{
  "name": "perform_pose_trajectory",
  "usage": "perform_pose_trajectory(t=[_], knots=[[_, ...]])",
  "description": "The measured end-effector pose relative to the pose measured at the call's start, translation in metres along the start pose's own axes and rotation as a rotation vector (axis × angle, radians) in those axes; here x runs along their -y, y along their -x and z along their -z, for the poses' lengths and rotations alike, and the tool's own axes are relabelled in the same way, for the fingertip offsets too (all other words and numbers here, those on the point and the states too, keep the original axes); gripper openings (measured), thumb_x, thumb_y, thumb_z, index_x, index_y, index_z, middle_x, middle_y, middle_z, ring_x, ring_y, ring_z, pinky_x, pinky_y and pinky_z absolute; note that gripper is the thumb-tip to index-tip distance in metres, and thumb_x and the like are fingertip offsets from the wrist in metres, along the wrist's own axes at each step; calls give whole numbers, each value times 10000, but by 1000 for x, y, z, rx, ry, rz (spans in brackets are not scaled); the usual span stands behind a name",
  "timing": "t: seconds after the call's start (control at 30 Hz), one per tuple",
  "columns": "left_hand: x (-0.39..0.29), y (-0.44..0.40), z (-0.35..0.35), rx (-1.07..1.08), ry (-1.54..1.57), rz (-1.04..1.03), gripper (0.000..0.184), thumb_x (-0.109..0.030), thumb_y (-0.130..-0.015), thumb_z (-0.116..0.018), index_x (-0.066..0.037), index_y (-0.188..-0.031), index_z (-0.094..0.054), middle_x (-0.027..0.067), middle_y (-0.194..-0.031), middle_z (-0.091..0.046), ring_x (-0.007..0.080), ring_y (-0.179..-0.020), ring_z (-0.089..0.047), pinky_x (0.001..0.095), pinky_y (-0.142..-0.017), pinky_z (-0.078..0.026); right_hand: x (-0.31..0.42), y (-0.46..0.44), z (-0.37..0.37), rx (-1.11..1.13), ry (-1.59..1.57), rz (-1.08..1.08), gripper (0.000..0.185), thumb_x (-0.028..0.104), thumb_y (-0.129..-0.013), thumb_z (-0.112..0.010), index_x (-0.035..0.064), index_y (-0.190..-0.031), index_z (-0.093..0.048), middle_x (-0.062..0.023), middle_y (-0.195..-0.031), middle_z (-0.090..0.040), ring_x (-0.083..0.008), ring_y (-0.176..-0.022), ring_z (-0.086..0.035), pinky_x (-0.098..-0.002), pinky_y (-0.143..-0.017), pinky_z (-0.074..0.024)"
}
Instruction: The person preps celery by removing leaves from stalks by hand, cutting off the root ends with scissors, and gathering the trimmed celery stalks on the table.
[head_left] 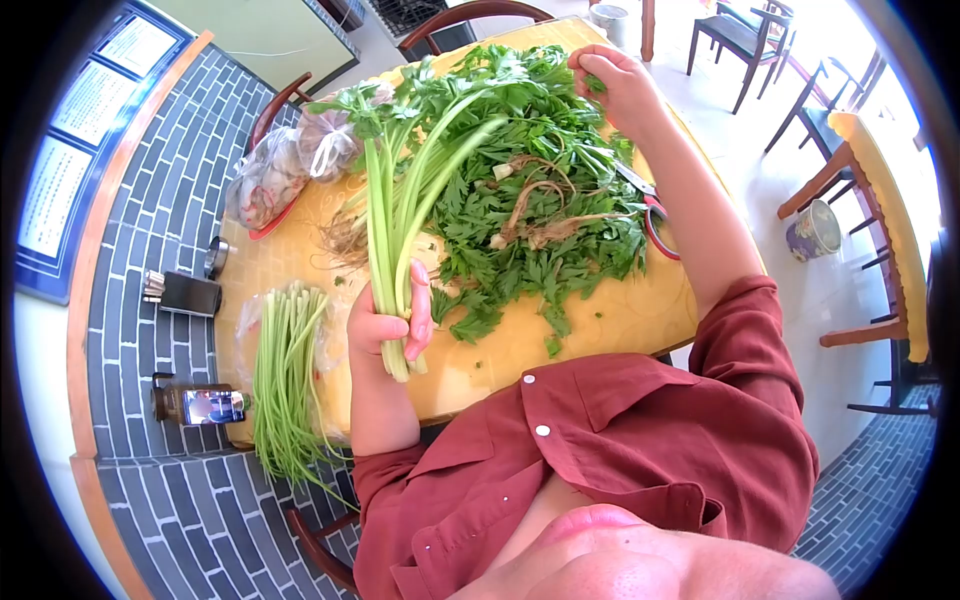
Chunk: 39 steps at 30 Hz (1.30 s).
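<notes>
My left hand [392, 325] is wrapped round the lower stalks of a bunch of celery [383, 215], which stands tilted with its leafy tops leaning right over the table. At the far right of the leaves, my right hand [615, 85] has its fingers pinched together on a small green celery leaf [595, 83]. Below both spreads a large heap of celery leaves [545, 265], with cut root ends [540, 215] lying on top. Scissors [658, 222] with red and black handles rest at the heap's right edge, their blades partly covered.
Bare celery stalks [285, 370] lie at the table's left edge. Filled plastic bags [268, 185] sit behind them, near a chopstick holder [188, 293]. A phone [212, 406] stands by the brick wall. Chairs [740, 45] and a bucket [815, 232] are on the right.
</notes>
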<state>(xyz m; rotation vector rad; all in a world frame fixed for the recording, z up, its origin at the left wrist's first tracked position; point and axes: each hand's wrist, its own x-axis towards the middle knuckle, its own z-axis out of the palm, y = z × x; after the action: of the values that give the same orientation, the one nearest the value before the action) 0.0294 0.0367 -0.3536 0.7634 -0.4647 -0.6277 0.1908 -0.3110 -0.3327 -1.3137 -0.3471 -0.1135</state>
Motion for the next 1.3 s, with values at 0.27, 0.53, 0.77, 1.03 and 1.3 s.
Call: perform_pose_trajectory(t=[0.27, 0.53, 0.77, 1.03, 1.3], knots=[[-4, 2, -9, -111, -254, 124, 528, 19, -649, -616, 52, -1138, -419, 142, -720, -585, 181, -482, -558, 259, -425, -455, 36, 26, -35, 365, 1109, 304, 265, 221, -803, -629, 157, -1058, -658, -68, -1007, -659, -243, -893, -617, -358, -834, -487], [-7, 1, -10, -71, -378, 249, 521, -14, -678, -633, 34, -1150, -417, 120, -756, -598, 172, -539, -587, 253, -477, -473, 55, 40, -101, 249, 1073, 972, 251, 141, -799, -613, 157, -1049, -632, -29, -1096, -589, -229, -1038, -539, -349, -856, -457], [-9, 0, -10, -88, -448, 288, 503, -21, -686, -624, 13, -1150, -433, 109, -765, -596, 166, -553, -591, 253, -493, -479, 69, 29, -104, 521, 1295, 1273, 205, 151, -703, -650, 119, -901, -609, -20, -1086, -571, -209, -1041, -524, -353, -848, -444], [-6, -3, -12, -123, -481, 315, 487, -32, -679, -622, 1, -1132, -445, 104, -755, -594, 160, -555, -590, 253, -505, -479, 73, 22, -83, 733, 1200, 1194, 204, 140, -706, -626, 58, -884, -570, -52, -818, -522, -228, -813, -532, -332, -721, -453], [-3, -6, -14, -168, -495, 317, 470, -15, -674, -600, 0, -1118, -446, 101, -747, -592, 152, -552, -579, 254, -501, -472, 56, 31, -78, 550, 1549, 1371, 151, 151, -682, -601, 84, -790, -519, -19, -747, -461, -175, -788, -499, -273, -673, -438]])
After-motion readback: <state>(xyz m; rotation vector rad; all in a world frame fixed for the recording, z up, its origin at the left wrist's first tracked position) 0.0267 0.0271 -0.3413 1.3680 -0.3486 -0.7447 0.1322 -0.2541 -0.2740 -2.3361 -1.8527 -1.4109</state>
